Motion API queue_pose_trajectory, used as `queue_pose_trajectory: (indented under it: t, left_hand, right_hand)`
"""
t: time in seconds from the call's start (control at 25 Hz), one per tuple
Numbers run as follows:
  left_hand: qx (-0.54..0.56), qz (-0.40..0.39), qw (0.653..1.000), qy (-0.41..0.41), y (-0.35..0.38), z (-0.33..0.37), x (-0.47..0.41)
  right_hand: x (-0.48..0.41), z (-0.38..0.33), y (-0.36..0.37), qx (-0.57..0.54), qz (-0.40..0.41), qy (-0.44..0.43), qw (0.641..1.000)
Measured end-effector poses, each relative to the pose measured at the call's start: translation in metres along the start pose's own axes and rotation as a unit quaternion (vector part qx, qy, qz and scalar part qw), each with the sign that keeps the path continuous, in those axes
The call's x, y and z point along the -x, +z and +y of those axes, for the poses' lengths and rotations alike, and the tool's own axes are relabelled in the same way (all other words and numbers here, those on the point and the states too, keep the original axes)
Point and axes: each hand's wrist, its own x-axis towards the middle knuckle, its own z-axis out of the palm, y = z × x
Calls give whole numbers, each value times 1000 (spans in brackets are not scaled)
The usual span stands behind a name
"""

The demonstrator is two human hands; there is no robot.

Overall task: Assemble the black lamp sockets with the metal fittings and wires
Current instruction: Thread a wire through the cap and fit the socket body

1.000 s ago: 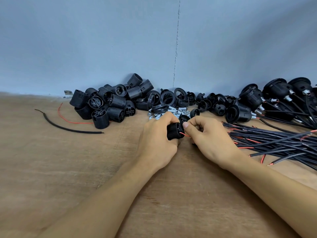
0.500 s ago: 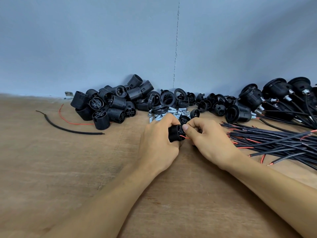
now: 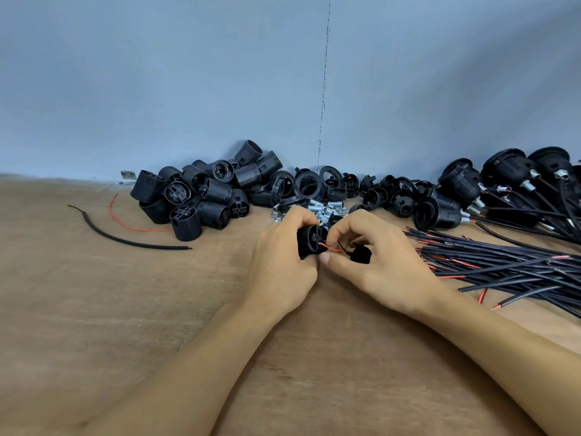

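My left hand (image 3: pixel 283 262) grips a black lamp socket body (image 3: pixel 309 242), its terminal end turned to the right. A thin red wire (image 3: pixel 330 247) runs from that end toward my right hand (image 3: pixel 371 262). A black wire tip shows beside the red one. My right hand's thumb and forefinger are curled close to these wires, and its other fingers hold a black cap piece (image 3: pixel 360 254). Whether the wire ends sit inside the terminals is hidden by my fingers. Small silver metal fittings (image 3: pixel 327 210) lie in a heap just behind my hands.
A pile of loose black socket bodies (image 3: pixel 201 196) lies at the back left, rings and caps (image 3: pixel 314 184) behind the middle. Wired finished sockets (image 3: pixel 487 190) are stacked at the back right. A bundle of black and red wires (image 3: pixel 503 265) spreads right. One stray wire (image 3: pixel 125 240) lies left.
My right hand has drawn a little to the right, away from the socket. The red wire and the socket's terminal end now show between my hands.
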Motion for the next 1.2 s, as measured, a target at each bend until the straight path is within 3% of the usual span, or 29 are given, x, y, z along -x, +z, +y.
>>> queue_pose_trajectory:
  t: [0.4, 0.72, 1.2]
  left_hand:
    - [2, 12, 1000, -1, 1, -2, -1]
    - [25, 22, 999, 1, 2, -3, -1]
    - [51, 44, 998, 3, 3, -5, 0]
  right_hand:
    - [0, 1, 1, 47, 24, -24, 998]
    - [0, 1, 2, -16, 33, -35, 999]
    - [2, 4, 6, 24, 39, -74, 996]
